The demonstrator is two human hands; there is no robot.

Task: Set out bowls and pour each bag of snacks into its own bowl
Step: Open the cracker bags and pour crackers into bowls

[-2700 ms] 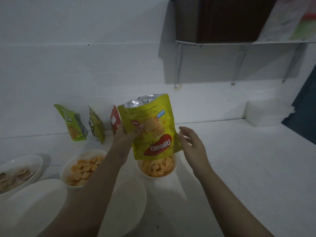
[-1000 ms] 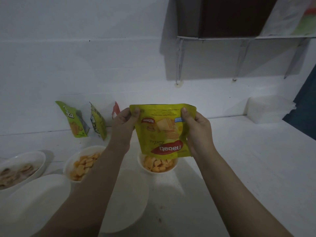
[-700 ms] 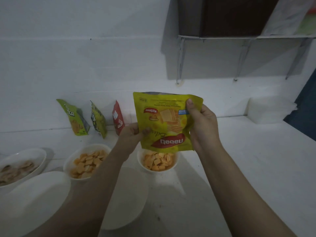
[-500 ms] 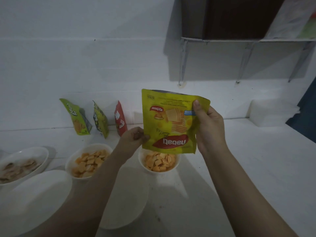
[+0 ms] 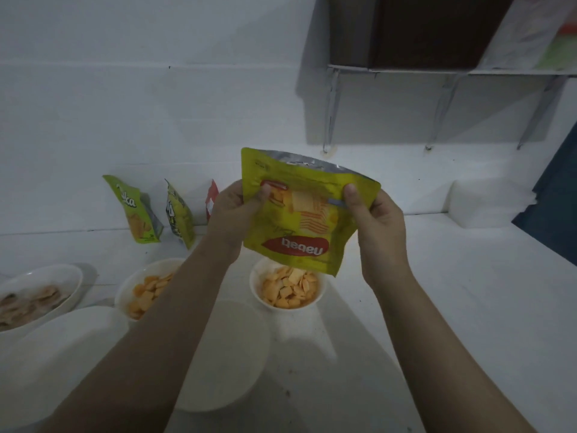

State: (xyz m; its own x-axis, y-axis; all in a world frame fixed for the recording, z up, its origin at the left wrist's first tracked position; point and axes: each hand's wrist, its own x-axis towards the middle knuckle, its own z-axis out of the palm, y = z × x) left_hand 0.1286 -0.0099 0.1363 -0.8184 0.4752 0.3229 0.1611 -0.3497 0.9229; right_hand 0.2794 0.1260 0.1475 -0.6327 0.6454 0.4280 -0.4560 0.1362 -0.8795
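Both hands held the yellow snack bag [image 5: 299,214] upside down above the small bowl [image 5: 288,290] of orange crackers: left hand [image 5: 232,214] pinched its left edge, right hand [image 5: 376,220] its right. Bag appeared emptied; dim light, uncertain.

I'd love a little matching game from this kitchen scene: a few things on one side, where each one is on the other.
Things:
1. yellow snack bag
2. small bowl of orange crackers
3. green bag
4. empty bowl

Places:
A. leaning at the wall
B. held in both hands
C. nearest the camera, between the forearms
D. right under the held bag

Pairs: 1-B, 2-D, 3-A, 4-C
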